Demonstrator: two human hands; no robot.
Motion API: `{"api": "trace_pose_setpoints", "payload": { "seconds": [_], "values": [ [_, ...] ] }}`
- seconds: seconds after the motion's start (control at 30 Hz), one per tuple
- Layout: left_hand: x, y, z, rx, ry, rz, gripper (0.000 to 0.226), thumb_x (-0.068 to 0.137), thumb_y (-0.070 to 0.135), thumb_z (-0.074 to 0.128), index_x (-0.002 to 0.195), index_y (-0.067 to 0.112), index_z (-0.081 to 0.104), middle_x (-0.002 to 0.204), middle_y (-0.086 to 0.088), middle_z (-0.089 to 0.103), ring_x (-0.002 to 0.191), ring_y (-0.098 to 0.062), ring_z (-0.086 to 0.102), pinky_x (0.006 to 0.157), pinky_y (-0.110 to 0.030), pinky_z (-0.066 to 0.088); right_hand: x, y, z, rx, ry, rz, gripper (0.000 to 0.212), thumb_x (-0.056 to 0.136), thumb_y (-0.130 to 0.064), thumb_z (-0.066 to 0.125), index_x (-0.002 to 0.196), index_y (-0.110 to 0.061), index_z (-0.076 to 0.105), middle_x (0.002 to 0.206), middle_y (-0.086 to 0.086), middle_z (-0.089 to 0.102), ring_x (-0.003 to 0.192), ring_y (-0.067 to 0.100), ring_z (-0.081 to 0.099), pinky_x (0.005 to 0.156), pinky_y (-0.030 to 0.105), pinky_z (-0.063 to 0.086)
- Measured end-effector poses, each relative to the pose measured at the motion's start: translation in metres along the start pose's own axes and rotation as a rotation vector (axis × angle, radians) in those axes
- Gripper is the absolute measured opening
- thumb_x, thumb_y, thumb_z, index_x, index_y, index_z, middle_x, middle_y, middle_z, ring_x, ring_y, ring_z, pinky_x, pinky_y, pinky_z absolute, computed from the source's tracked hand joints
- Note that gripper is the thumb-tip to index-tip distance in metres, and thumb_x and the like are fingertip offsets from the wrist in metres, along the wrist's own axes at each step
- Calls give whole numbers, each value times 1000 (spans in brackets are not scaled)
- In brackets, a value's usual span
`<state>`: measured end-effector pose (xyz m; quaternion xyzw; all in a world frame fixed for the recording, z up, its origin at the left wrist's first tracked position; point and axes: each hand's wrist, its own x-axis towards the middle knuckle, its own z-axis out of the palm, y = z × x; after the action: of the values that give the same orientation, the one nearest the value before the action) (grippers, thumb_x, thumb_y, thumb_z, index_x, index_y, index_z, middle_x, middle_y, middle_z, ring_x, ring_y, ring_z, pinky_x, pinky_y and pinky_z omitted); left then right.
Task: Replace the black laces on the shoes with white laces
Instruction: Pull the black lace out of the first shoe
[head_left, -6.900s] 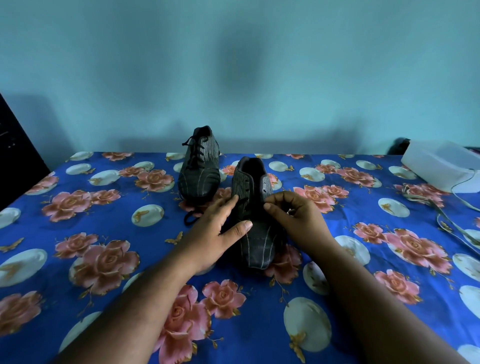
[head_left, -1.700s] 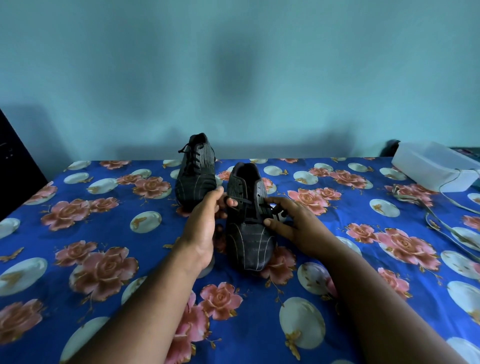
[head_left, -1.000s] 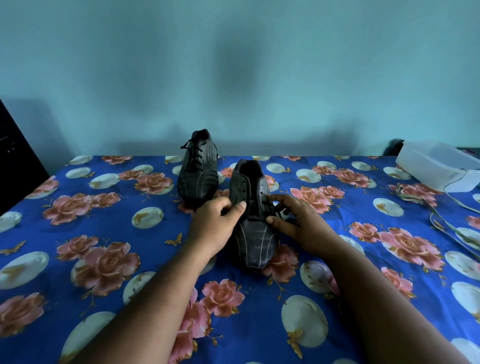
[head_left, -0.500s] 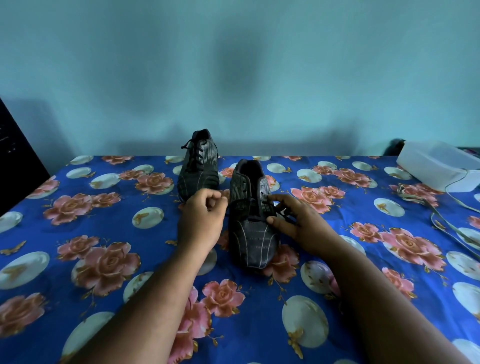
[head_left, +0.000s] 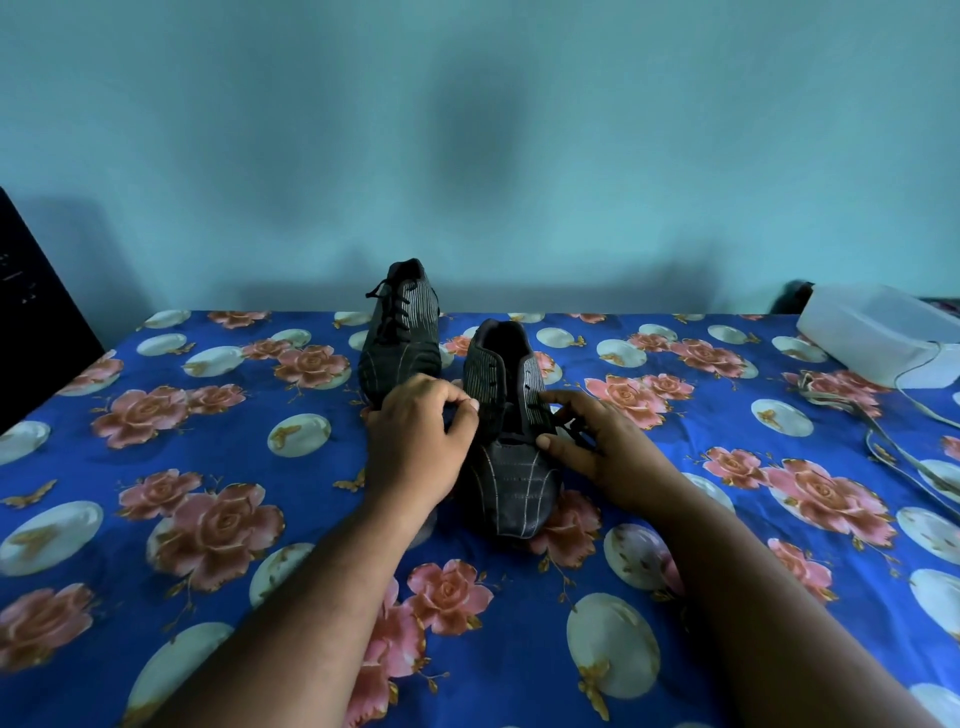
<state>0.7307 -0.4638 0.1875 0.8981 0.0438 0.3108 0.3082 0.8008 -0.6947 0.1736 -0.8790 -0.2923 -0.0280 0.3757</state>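
The near shoe (head_left: 506, 441) stands on the worktop (head_left: 156, 519), which has a blue cloth with pink roses on it. The toe points at the person. The left hand (head_left: 415, 447) covers part of the shoe's left side, and the right hand (head_left: 608, 452) covers a bit of its right side. The light is dim and the shoe is dark, so the black lace (head_left: 574, 434) is hard to pick out. A thin bit of it shows by the right hand.

The left hand's fingers (head_left: 460, 402) are curled tight together at the left edge of the shoe. They seem to pinch something small there, but I cannot tell what. The right hand's fingers (head_left: 558, 397) touch the right flap of the shoe, and the thumb sits lower down by the lace. They look pinched on the lace.

This shoe is black with thin pale stripes. Most of its small lace holes look bare.

The far shoe (head_left: 400, 338) stands just behind and to the left. It is tied up with black lace.

At the right edge a white box (head_left: 883, 332) is cut off. A pale cord (head_left: 883, 431) trails near it. A dark thing (head_left: 36, 312) at the left edge is cut off too.
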Motion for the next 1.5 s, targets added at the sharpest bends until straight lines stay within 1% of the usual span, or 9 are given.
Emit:
{"api": "trace_pose_setpoints", "payload": {
  "seconds": [0.2,0.43,0.63,0.77,0.9,1.1,1.2,1.3,1.5],
  "values": [
    [7,-24,-10,154,-50,-260,25,94,44,59,103,24,72,102,3,67,96,-26,63,78,-45,52,-1,-2,0,0,7,-6,55,89,-53,65,140,-37,52,111,-13,59,105,9,59,93,40,53],
    [3,-8,-1,-17,-53,125,39,92,60,50,111,34,72,108,11,66,105,-19,61,85,-48,52,-1,-2,0,3,6,-9,54,90,-53,66,139,-39,51,113,-13,58,105,10,59,93,43,53],
    [1,-6,2,-42,-35,105,25,89,51,55,88,29,68,92,12,66,93,-19,62,79,-48,51,-1,-2,-1,-6,7,-9,56,88,-57,64,140,-38,51,112,-16,58,105,10,59,93,43,53],
    [6,-12,1,-172,55,-115,22,95,41,59,89,21,67,81,7,63,77,-20,63,63,-33,45,-1,-1,1,19,7,-13,65,82,-75,57,138,-41,51,114,-12,61,106,9,61,94,44,53],
    [13,-24,-6,-207,104,-309,17,97,36,59,90,22,67,88,0,68,82,-25,64,64,-36,47,0,-1,2,-3,25,-7,61,85,-69,60,138,-39,53,115,-12,60,113,13,57,99,45,49],
    [9,-17,-5,-5,81,57,37,98,49,52,123,28,70,114,1,67,106,-25,62,85,-44,53,-1,-4,0,-56,43,-13,59,86,-60,61,139,-36,53,120,-12,53,117,15,50,103,44,45],
    [5,-13,3,4,39,187,34,95,51,53,109,31,77,108,8,64,102,-22,60,81,-48,52,-2,-5,0,-64,41,-13,62,85,-62,60,140,-36,52,122,-10,52,118,15,48,104,43,44],
    [4,-11,5,-18,55,197,29,91,48,57,92,28,78,102,10,62,100,-20,59,79,-49,51,-2,-6,-1,-56,40,-12,65,82,-65,56,140,-36,52,122,-11,51,118,13,47,104,40,43],
    [2,-9,4,-44,-15,143,36,85,58,55,100,33,77,107,11,64,107,-20,59,84,-50,52,-1,-4,-1,-54,32,-10,68,81,-69,54,141,-36,51,122,-10,52,117,14,48,104,41,44]
  ]
}}
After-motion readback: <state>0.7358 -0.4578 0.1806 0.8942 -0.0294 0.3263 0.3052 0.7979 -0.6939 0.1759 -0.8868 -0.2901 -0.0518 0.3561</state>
